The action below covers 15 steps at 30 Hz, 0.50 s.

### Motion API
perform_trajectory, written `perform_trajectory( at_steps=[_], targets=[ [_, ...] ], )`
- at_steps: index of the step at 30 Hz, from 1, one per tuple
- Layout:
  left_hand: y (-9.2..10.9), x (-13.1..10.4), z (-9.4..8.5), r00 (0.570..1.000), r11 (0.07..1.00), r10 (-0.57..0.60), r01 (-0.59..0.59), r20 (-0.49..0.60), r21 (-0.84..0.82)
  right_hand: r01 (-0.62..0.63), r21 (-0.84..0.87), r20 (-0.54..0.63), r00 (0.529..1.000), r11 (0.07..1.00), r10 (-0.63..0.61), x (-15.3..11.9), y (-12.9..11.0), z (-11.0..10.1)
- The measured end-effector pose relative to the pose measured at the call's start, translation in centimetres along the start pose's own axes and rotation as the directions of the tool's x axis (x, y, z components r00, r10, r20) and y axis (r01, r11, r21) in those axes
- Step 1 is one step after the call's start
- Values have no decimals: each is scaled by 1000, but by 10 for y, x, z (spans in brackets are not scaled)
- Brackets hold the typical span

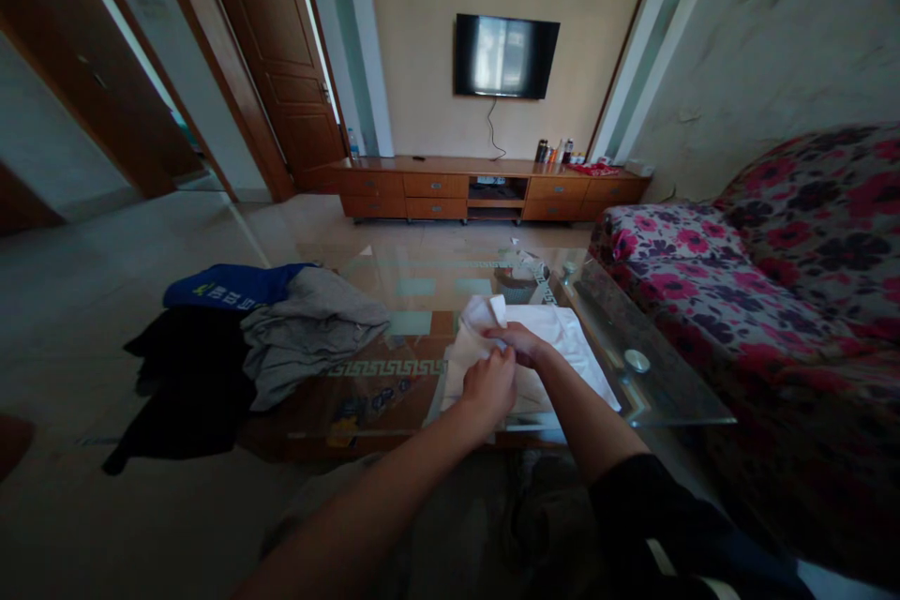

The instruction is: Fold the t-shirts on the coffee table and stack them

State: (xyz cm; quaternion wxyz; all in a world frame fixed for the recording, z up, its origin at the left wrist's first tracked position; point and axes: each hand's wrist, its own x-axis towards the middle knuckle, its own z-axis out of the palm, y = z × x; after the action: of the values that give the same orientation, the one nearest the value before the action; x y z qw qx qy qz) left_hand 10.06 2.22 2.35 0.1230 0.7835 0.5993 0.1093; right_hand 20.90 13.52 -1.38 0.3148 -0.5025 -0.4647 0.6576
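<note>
A white shirt (pixel 562 342) lies spread on the glass coffee table, its collar end (pixel 485 309) raised a little. My left hand (pixel 490 384) is closed on the cloth near the front of the shirt. Just beyond it and to the right, my right hand (pixel 524 342) pinches the cloth below the collar. The two hands meet at the fingertips, and what lies between the fingers is partly hidden.
On the table's left end lie a grey garment (pixel 309 323), a black garment (pixel 189 375) and a blue garment (pixel 232 286) with printed letters. The glass coffee table (pixel 675 398) has a round metal fitting (pixel 637 360). A flowered sofa (pixel 759 300) stands right; a TV cabinet (pixel 436 187) is opposite.
</note>
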Motion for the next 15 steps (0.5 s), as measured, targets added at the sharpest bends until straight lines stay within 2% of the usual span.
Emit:
perform_trajectory(
  at_steps=[2, 3, 5, 6, 7, 8, 9, 10, 11, 12, 13, 15],
  targets=[
    [3, -13, 8, 997, 990, 75, -74, 5, -123, 12, 9, -36, 999, 1000, -11, 0, -1, -2],
    [4, -19, 12, 993, 972, 105, -92, 46, -217, 19, 20, -50, 999, 1000, -18, 0, -3, -3],
    [7, -26, 23, 960, 880, 156, -28, 233, -473, 40, 60, -64, 997, 997, -37, 0, -9, -1],
    [7, -27, 29, 920, 789, 172, 85, 353, -608, 53, 86, -66, 997, 995, -48, 0, -14, 1],
    [8, -27, 33, 871, 656, 185, 235, 455, -717, 66, 113, -64, 996, 991, -59, 0, -19, 5],
    [7, -26, 38, 826, 480, 202, 384, 526, -789, 76, 140, -59, 996, 987, -68, 0, -25, 8],
    [5, -24, 41, 801, 277, 218, 497, 558, -822, 84, 167, -53, 996, 982, -77, 0, -31, 13],
    [2, -21, 43, 794, 77, 231, 561, 562, -824, 91, 192, -48, 995, 977, -84, 0, -39, 18],
    [-2, -18, 44, 799, -95, 234, 586, 554, -805, 96, 216, -44, 995, 972, -89, 0, -46, 23],
    [-6, -14, 44, 807, -229, 229, 588, 544, -776, 100, 239, -43, 995, 966, -92, 0, -53, 28],
    [-11, -11, 43, 815, -328, 214, 579, 538, -747, 99, 260, -43, 995, 960, -91, 1, -61, 33],
    [-20, -4, 42, 834, -460, 133, 530, 535, -712, 88, 295, -48, 996, 951, -78, 2, -74, 40]
  ],
)
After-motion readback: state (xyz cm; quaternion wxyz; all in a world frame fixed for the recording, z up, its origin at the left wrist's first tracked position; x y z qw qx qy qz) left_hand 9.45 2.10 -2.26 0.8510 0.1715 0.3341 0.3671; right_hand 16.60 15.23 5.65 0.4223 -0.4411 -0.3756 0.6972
